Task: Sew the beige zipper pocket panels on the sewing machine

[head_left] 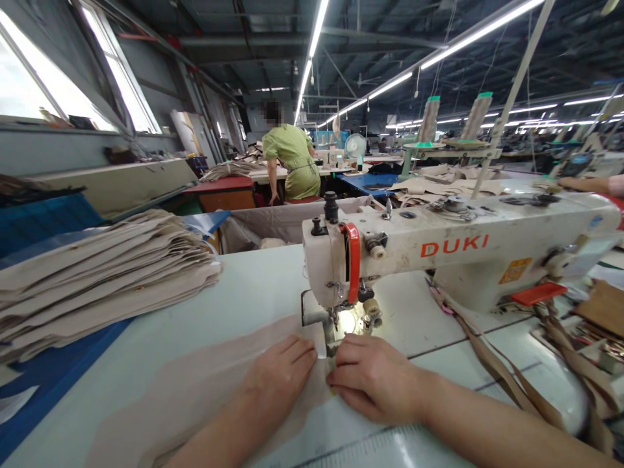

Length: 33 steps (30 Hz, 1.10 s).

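Note:
A pale beige fabric piece [214, 377] lies on the table, its narrow end close to the needle area of a white sewing machine [390, 247]. My left hand [283, 374] rests on that end, fingers bent together and pressing the cloth down; its thumb is hidden. Just right of it, my right hand [375, 377] has its fingers closed at the fabric's right edge, below the lit presser foot [336, 322]. What lies under the right fingertips is mostly covered.
Stacked beige fabric pieces [107, 273] lie on the left over a blue sheet [63, 383]. Scissors [441, 296] and brown straps [497, 364] lie right of the needle. Thread cones [429, 120] stand behind the machine. A person in green [292, 159] is farther back.

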{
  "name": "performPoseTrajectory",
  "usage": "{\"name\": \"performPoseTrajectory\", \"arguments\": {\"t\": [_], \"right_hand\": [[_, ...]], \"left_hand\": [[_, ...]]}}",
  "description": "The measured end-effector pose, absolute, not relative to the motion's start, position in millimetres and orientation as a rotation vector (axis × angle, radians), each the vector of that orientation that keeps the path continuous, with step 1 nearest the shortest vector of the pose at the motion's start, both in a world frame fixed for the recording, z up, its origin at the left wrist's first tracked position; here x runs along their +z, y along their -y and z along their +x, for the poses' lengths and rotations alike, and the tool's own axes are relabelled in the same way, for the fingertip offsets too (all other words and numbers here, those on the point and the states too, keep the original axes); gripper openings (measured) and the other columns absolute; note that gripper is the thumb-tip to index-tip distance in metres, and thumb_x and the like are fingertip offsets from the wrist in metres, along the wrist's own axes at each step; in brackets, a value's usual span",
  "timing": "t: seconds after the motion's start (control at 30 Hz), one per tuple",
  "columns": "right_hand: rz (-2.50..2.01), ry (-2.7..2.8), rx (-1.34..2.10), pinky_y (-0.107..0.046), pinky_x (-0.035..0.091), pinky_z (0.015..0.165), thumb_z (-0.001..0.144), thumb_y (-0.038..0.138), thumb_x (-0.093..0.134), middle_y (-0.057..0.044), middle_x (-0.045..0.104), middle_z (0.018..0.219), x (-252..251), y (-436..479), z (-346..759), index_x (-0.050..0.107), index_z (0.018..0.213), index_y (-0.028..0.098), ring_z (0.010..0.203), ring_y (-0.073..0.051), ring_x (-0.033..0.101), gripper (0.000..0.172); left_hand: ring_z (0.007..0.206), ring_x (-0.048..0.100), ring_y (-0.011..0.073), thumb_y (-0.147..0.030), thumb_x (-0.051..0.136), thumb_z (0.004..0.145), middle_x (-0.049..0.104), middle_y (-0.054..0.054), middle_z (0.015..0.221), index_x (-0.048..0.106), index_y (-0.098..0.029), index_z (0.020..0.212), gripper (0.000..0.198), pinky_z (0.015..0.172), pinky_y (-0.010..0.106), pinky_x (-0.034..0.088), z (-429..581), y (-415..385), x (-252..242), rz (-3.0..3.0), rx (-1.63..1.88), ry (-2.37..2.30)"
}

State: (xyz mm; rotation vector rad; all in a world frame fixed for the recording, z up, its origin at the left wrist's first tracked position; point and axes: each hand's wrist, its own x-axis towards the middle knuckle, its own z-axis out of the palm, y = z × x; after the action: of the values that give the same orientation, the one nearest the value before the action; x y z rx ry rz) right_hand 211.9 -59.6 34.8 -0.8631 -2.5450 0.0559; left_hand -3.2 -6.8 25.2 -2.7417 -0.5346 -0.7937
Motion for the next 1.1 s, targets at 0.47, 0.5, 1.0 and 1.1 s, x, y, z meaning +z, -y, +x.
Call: {"name": "performPoseTrajectory", "arguments": {"t": [0.47,0.5,1.0,1.1], "right_hand": [[-1.154,2.535,-0.022,-0.033,0.045,0.081,0.095,0.020,0.053,-0.006,0.064,0.089,35.5,55.3,206.4,0.067,0.103,0.015,0.087,-0.022,0.054,0.016],[-1.172,2.547,-0.030,-0.033,0.045,0.081,0.095,0.020,0.054,-0.006,0.064,0.090,36.5,55.5,205.5,0.067,0.102,0.015,0.087,-0.022,0.054,0.016],[-1.213,2.568,-0.091,-0.032,0.046,0.082,0.097,0.020,0.053,-0.005,0.064,0.090,40.9,55.0,202.2,0.068,0.095,0.016,0.089,-0.021,0.056,0.016],[-1.201,2.568,-0.111,-0.031,0.045,0.082,0.097,0.020,0.053,-0.005,0.064,0.089,41.9,54.0,204.3,0.068,0.091,0.016,0.087,-0.021,0.056,0.016]], "left_hand": [[0.081,0.066,0.0206,0.003,0.044,0.087,0.070,0.008,0.088,0.065,-0.014,0.090,0.026,0.077,0.033,0.058,-4.0,5.6,15.0,-2.745,-0.708,0.564],[0.081,0.067,0.0208,0.003,0.044,0.086,0.070,0.008,0.088,0.065,-0.014,0.090,0.027,0.078,0.033,0.059,-4.1,7.0,15.7,-2.743,-0.697,0.570],[0.108,0.068,0.0232,-0.020,0.046,0.095,0.071,0.010,0.120,0.067,-0.012,0.120,0.033,0.093,0.037,0.058,-17.4,31.4,23.3,-2.751,-0.524,0.753],[0.110,0.067,0.0235,-0.022,0.046,0.095,0.071,0.011,0.121,0.066,-0.012,0.121,0.034,0.095,0.037,0.057,-14.2,32.4,22.0,-2.757,-0.504,0.767]]}}
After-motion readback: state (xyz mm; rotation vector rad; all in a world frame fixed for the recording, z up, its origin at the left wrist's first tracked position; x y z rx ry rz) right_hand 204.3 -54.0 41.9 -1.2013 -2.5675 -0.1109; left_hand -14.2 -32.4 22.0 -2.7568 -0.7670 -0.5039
